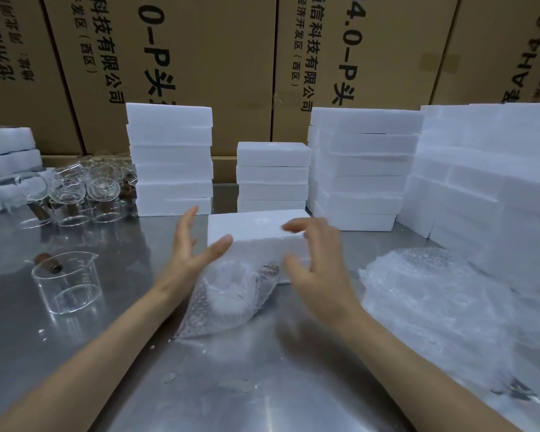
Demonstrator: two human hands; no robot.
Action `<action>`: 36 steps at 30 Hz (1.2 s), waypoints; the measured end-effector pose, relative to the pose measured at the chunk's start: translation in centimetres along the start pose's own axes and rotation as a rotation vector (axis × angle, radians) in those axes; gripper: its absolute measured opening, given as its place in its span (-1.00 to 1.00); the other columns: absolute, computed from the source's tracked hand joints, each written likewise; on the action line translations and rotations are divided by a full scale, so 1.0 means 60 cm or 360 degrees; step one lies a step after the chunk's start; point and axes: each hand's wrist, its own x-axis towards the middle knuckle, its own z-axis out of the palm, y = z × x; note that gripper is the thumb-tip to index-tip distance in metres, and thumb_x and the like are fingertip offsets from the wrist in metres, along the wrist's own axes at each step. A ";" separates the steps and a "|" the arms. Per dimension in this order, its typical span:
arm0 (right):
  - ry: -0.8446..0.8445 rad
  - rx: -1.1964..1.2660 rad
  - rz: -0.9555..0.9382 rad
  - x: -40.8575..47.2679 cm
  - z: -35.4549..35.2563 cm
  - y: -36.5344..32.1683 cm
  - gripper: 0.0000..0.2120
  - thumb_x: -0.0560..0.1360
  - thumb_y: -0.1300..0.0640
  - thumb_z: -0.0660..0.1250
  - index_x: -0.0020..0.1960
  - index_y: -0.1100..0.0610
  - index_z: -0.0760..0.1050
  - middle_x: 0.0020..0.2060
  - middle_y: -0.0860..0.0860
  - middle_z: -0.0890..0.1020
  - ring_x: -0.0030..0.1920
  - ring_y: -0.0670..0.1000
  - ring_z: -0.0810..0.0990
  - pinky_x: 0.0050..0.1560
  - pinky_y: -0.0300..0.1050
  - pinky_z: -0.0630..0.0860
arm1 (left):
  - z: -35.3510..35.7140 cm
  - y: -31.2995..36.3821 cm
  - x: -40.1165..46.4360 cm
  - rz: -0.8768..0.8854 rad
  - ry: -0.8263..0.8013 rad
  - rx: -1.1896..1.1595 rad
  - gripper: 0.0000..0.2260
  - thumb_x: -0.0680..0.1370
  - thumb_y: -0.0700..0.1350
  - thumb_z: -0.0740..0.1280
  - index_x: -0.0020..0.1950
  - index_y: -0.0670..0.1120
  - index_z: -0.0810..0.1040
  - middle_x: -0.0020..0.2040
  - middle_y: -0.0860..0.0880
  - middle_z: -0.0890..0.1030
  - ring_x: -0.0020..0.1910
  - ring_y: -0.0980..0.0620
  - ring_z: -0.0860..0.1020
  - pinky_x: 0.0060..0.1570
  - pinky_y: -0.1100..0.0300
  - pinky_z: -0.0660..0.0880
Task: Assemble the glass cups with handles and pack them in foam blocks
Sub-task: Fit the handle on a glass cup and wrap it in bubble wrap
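A white foam block (256, 233) lies on the steel table (231, 385) in front of me. Against its near side rests a glass cup wrapped in bubble wrap (228, 294), with a brown handle end showing. My left hand (189, 254) hovers at the block's left end, fingers spread and holding nothing. My right hand (317, 260) hovers over the block's right end, fingers loosely bent, also holding nothing. A bare glass cup with a wooden handle (66, 283) stands at the left.
Stacks of foam blocks (170, 160) (273, 176) (362, 169) line the back, with a bigger pile (487, 188) at the right. More glass cups (85, 194) cluster at the back left. A heap of bubble wrap (434, 307) lies right. Cardboard boxes (200, 57) form the back wall.
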 end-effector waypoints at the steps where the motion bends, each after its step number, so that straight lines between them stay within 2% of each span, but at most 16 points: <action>1: -0.0163 -0.0062 -0.0110 -0.004 0.007 -0.007 -0.63 0.37 0.14 0.20 0.17 0.05 0.44 0.08 -0.12 0.47 0.14 -0.12 0.34 0.13 -0.46 0.21 | 0.003 0.001 0.001 0.0009 -0.0081 0.0010 0.13 -0.01 0.49 0.40 0.49 0.27 0.05 0.56 0.16 0.03 0.45 0.09 0.12 0.43 -0.05 0.15; 2: -0.0315 -0.0115 -0.0209 -0.006 0.014 -0.012 -0.61 0.37 0.15 0.21 0.20 0.06 0.44 0.10 -0.11 0.49 0.15 -0.11 0.34 0.16 -0.41 0.24 | 0.006 0.002 0.001 0.0030 -0.0137 0.0018 0.11 0.02 0.44 0.42 0.49 0.28 0.05 0.56 0.17 0.03 0.46 0.12 0.11 0.44 -0.03 0.13; 4: -0.0519 -0.0147 -0.0288 -0.011 0.024 -0.015 -0.54 0.37 0.14 0.22 0.28 0.04 0.40 0.14 -0.12 0.50 0.19 -0.11 0.33 0.21 -0.29 0.29 | 0.008 -0.001 0.005 0.0096 -0.0205 -0.0025 -0.08 0.16 0.28 0.44 0.48 0.18 0.18 0.51 0.09 0.20 0.46 0.11 0.21 0.43 0.06 0.23; 6: -0.0567 -0.0125 -0.0256 -0.011 0.024 -0.014 -0.51 0.39 0.15 0.24 0.33 0.00 0.38 0.15 -0.16 0.51 0.21 -0.15 0.32 0.23 -0.24 0.33 | 0.006 -0.006 0.008 0.0152 -0.0218 -0.0106 -0.27 0.29 0.10 0.44 0.42 0.06 0.30 0.35 0.11 0.40 0.35 0.17 0.37 0.25 0.29 0.38; 8: -0.0581 -0.0115 -0.0229 -0.013 0.019 -0.011 -0.51 0.41 0.16 0.27 0.32 -0.03 0.38 0.13 -0.18 0.52 0.19 -0.17 0.34 0.21 -0.27 0.34 | 0.005 -0.008 0.006 0.0179 -0.0184 -0.0141 -0.35 0.32 0.01 0.42 0.39 0.02 0.34 0.23 0.18 0.47 0.21 0.30 0.45 0.00 0.47 0.43; 11: -0.0623 -0.0132 -0.0223 -0.016 0.017 -0.011 -0.51 0.41 0.11 0.29 0.33 -0.03 0.35 0.08 -0.16 0.48 0.14 -0.17 0.34 0.15 -0.34 0.31 | 0.004 -0.012 0.010 0.0128 -0.0058 -0.0247 -0.37 0.29 -0.04 0.46 0.34 -0.01 0.39 0.20 0.07 0.52 0.13 0.13 0.54 -0.12 0.41 0.48; 13: -0.0685 -0.0117 -0.0187 -0.019 0.016 -0.010 -0.52 0.43 0.05 0.30 0.33 -0.05 0.33 0.08 -0.16 0.44 0.11 -0.19 0.36 0.14 -0.32 0.32 | -0.001 -0.012 0.014 0.0056 0.0033 -0.0474 -0.34 0.27 -0.09 0.53 0.33 -0.07 0.41 0.20 -0.06 0.54 0.11 -0.03 0.56 -0.08 0.26 0.52; 15: -0.0744 -0.0067 -0.0119 -0.020 0.014 -0.008 -0.53 0.44 -0.05 0.29 0.33 -0.11 0.30 0.10 -0.22 0.40 0.09 -0.28 0.38 0.10 -0.35 0.35 | -0.009 -0.010 0.018 -0.0049 0.0098 -0.0777 -0.37 0.34 -0.04 0.49 0.36 -0.15 0.40 0.26 -0.22 0.53 0.15 -0.14 0.54 0.10 0.07 0.48; 18: -0.0827 -0.0067 -0.0031 -0.021 0.010 -0.002 -0.49 0.42 -0.23 0.25 0.33 -0.22 0.24 0.20 -0.28 0.41 0.15 -0.35 0.38 0.09 -0.36 0.34 | -0.023 -0.013 0.020 -0.0220 0.0296 -0.1026 -0.51 0.44 0.14 0.35 0.32 -0.01 0.46 0.28 -0.14 0.56 0.18 -0.13 0.55 0.33 -0.02 0.36; 20: -0.0890 -0.0148 -0.0022 -0.020 0.010 0.001 -0.48 0.42 -0.28 0.26 0.33 -0.28 0.19 0.27 -0.27 0.43 0.23 -0.28 0.38 0.14 -0.27 0.36 | -0.032 -0.017 0.024 -0.0288 0.0403 -0.1144 -0.57 0.48 0.24 0.26 0.27 0.08 0.46 0.23 -0.07 0.58 0.20 -0.14 0.54 0.39 -0.08 0.29; 22: -0.0904 -0.0168 -0.0025 -0.020 0.011 0.002 -0.50 0.44 -0.26 0.27 0.33 -0.30 0.21 0.25 -0.24 0.46 0.24 -0.22 0.42 0.17 -0.21 0.39 | -0.037 -0.018 0.028 -0.0335 0.0412 -0.1253 -0.52 0.51 0.30 0.19 0.32 0.06 0.44 0.24 -0.10 0.56 0.21 -0.15 0.54 0.38 -0.09 0.32; 24: -0.0860 -0.0089 0.0022 -0.018 0.014 0.003 -0.57 0.47 -0.19 0.29 0.32 -0.26 0.29 0.14 -0.20 0.53 0.13 -0.19 0.48 0.16 -0.20 0.42 | -0.040 -0.021 0.030 -0.0363 0.0381 -0.1310 -0.43 0.50 0.34 0.17 0.38 0.03 0.41 0.29 -0.14 0.53 0.23 -0.17 0.52 0.36 -0.08 0.35; 28: -0.0785 0.0260 0.0136 -0.008 0.013 0.002 -0.74 0.53 0.05 0.32 0.22 -0.06 0.51 0.06 -0.18 0.60 0.07 -0.21 0.54 0.15 -0.32 0.42 | -0.042 -0.025 0.030 -0.0337 0.0362 -0.1342 -0.42 0.49 0.36 0.18 0.38 0.05 0.40 0.27 -0.14 0.54 0.23 -0.18 0.53 0.31 -0.09 0.40; 30: -0.0713 0.0496 0.0191 0.003 0.005 0.001 -0.81 0.53 0.15 0.31 0.09 -0.07 0.56 -0.09 -0.25 0.63 -0.09 -0.29 0.56 -0.01 -0.39 0.46 | -0.042 -0.027 0.031 -0.0338 0.0376 -0.1334 -0.46 0.49 0.36 0.18 0.32 0.06 0.45 0.22 -0.12 0.57 0.17 -0.17 0.57 0.29 -0.09 0.41; 33: -0.0435 0.0669 0.0273 0.034 -0.016 0.003 -0.83 0.54 0.15 0.28 -0.03 -0.12 0.54 -0.35 -0.26 0.61 -0.34 -0.26 0.51 -0.25 -0.37 0.45 | -0.042 -0.028 0.034 -0.0339 0.0389 -0.1325 -0.51 0.49 0.36 0.18 0.25 0.08 0.51 0.18 -0.10 0.60 0.10 -0.14 0.61 0.30 -0.12 0.41; 36: -0.0202 0.0586 0.0256 0.073 -0.027 0.008 -0.87 0.54 0.10 0.28 0.04 -0.07 0.55 -0.34 -0.26 0.60 -0.36 -0.28 0.52 -0.31 -0.41 0.44 | -0.041 -0.030 0.036 -0.0362 0.0373 -0.1309 -0.51 0.48 0.37 0.18 0.23 0.08 0.50 0.21 -0.11 0.58 0.14 -0.18 0.58 0.34 -0.13 0.36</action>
